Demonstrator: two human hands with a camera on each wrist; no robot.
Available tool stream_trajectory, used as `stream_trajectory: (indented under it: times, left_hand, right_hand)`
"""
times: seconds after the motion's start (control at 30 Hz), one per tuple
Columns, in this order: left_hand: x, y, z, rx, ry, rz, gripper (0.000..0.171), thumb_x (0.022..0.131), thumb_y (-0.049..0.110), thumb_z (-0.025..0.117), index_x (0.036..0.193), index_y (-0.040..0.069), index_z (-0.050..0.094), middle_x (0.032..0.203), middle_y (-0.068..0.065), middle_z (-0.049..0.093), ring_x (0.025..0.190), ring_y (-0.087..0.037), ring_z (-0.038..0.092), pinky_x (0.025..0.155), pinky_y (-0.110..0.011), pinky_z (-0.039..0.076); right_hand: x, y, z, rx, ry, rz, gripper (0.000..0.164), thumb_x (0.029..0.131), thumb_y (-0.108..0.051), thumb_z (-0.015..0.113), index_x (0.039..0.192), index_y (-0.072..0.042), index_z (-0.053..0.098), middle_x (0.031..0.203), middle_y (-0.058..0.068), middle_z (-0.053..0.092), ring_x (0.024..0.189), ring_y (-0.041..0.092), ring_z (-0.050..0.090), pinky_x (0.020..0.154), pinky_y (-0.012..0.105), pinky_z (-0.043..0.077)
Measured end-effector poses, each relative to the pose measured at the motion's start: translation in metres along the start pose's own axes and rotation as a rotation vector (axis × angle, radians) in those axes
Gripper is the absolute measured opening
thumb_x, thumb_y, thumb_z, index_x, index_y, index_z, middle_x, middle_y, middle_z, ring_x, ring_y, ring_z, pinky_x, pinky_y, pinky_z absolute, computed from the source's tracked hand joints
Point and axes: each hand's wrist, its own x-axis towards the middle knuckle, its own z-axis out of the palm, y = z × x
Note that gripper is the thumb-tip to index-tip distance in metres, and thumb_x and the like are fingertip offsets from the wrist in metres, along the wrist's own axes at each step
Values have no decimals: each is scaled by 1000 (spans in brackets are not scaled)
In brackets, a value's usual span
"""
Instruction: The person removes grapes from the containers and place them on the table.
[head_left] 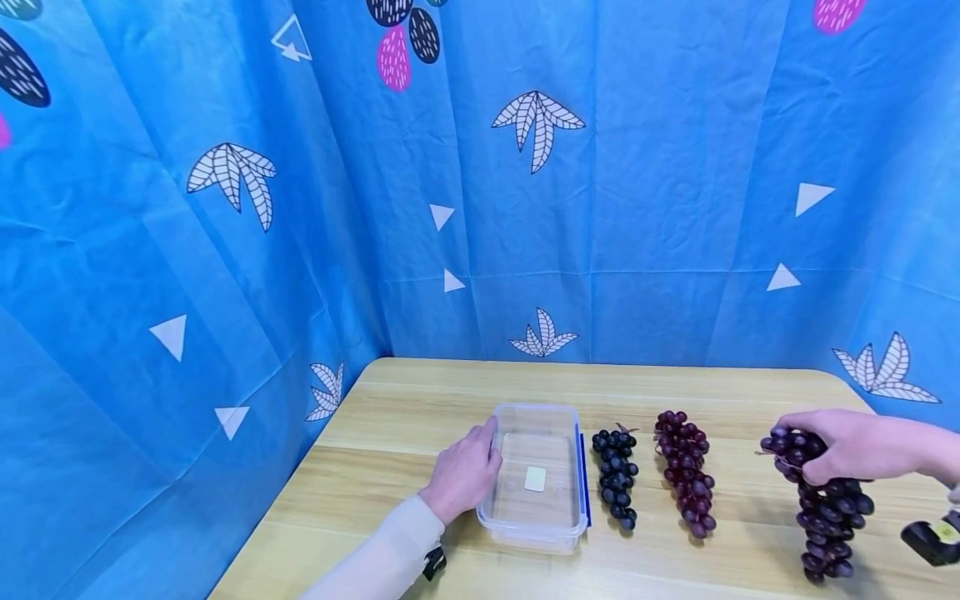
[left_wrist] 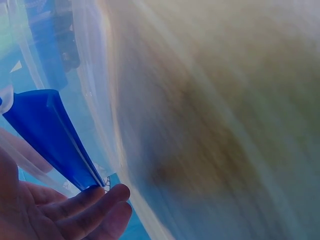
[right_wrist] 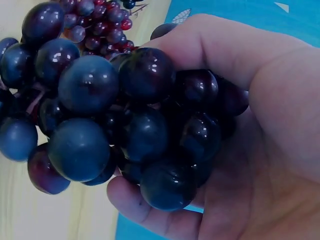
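Note:
A clear plastic food container (head_left: 534, 525) without a lid on it stands on the table, a blue latch (head_left: 584, 479) hanging along its right side. My left hand (head_left: 463, 473) holds the container's left side; up close in the left wrist view, its fingers lie against another blue latch (left_wrist: 55, 137). At the right, my right hand (head_left: 847, 446) grips the upper part of a dark purple bunch of grapes (head_left: 828, 521). In the right wrist view, thumb and fingers wrap around those grapes (right_wrist: 90, 85). The bunch hangs down, with its shadow on the table.
Between the container and my right hand lie a small blackish bunch of grapes (head_left: 617, 479) and a longer dark red bunch (head_left: 686, 475). They rest on the wooden table (head_left: 420, 400). A patterned blue curtain (head_left: 660, 208) borders the back and left side.

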Motion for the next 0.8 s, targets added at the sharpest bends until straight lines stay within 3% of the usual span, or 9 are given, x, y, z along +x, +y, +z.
stream_trajectory:
  times: [0.3,0.8]
  left_hand:
    - [-2,-2,2,-8,-1,1,53,103,23,45,153,4,41,136,-16,62,115,-33,66,83,-50,59]
    - [-1,-1,2,-8,9,5,54,102,22,46,152,4,42,133,-16,63,113,-32,67,82,-49,59]
  right_hand:
    - [12,5,9,-13,88,-48,75,82,-21,74,138,18,42,135,43,48,121,63,46,90,68,47]
    - [35,27,25,71,182,-69,72,88,-22,73,140,17,41,136,45,45,121,64,46,91,68,46]
